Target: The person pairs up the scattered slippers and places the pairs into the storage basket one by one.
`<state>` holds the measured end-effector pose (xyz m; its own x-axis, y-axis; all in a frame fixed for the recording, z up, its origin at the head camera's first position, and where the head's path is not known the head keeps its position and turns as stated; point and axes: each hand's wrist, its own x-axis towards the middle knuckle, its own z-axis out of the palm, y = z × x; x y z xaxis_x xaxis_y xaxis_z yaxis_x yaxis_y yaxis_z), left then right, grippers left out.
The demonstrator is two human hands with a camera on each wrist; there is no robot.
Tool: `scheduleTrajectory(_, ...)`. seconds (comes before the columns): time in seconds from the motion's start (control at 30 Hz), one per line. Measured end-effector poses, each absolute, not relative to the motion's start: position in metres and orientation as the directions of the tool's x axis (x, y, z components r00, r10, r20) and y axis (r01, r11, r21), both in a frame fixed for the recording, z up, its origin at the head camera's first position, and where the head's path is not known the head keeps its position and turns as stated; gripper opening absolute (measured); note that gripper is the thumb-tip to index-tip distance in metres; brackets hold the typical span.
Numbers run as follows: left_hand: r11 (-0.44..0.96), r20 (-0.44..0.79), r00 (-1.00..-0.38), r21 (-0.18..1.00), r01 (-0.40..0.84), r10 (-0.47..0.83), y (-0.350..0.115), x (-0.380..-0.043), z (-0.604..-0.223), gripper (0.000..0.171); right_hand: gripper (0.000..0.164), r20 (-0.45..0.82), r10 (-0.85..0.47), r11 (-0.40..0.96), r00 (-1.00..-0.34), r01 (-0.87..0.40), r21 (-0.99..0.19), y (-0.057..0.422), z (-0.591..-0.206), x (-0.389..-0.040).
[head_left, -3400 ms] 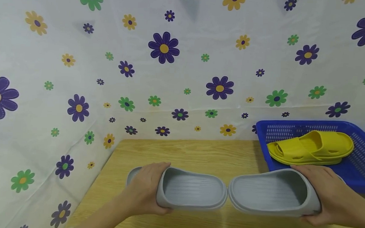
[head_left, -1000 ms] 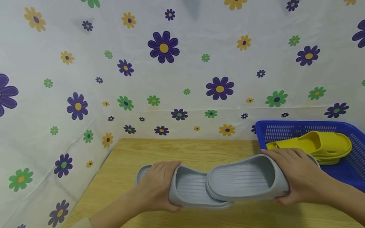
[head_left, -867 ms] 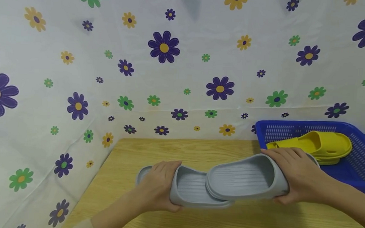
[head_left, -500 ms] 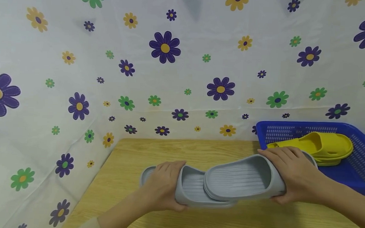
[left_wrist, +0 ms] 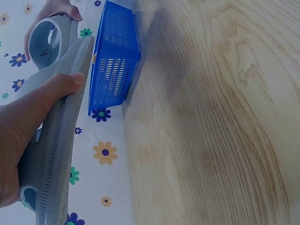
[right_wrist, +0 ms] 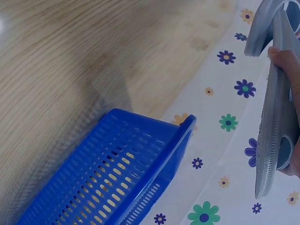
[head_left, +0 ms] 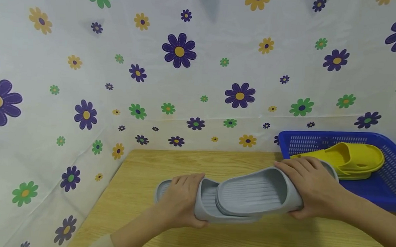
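Two grey slippers are held up over the table in the head view. My left hand (head_left: 180,201) grips the left slipper (head_left: 206,196) across its strap, fingers on top and thumb underneath. The right slipper (head_left: 251,194) is held the same way by my right hand (head_left: 312,187), slightly higher. Its heel end lies over the heel end of the left slipper and hides part of it. Their toe ends point outward, away from each other. In the left wrist view, my thumb presses along the ridged sole edge of the left slipper (left_wrist: 54,145).
A blue perforated plastic basket (head_left: 386,202) stands on the right of the wooden table (head_left: 170,162), just behind my right hand. Yellow slippers (head_left: 360,158) lie inside it. A white flower-patterned sheet (head_left: 207,36) hangs behind and to the left of the table.
From heel to heel side by side, the slippers have come to overlap. My right hand rose and moved left, bringing its slipper over the other; my left hand shifted right.
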<state>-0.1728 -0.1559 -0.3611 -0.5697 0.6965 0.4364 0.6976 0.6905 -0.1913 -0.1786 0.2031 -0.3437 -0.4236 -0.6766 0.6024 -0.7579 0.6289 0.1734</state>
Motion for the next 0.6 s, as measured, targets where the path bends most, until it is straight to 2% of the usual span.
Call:
scheduleTrajectory(0.3, 0.691, 0.473, -0.557, -0.171, 0.702, 0.683, -0.152, -0.173, -0.363, 0.117, 0.119, 0.640, -0.674, 0.615, -0.369, -0.760, 0.209, 0.192, -0.343, -0.179)
scheduleTrajectory(0.6, 0.697, 0.469, -0.566, -0.165, 0.698, 0.678, -0.150, -0.174, -0.366, 0.117, 0.115, 0.641, -0.667, 0.626, -0.380, -0.752, 0.206, 0.187, -0.345, -0.177)
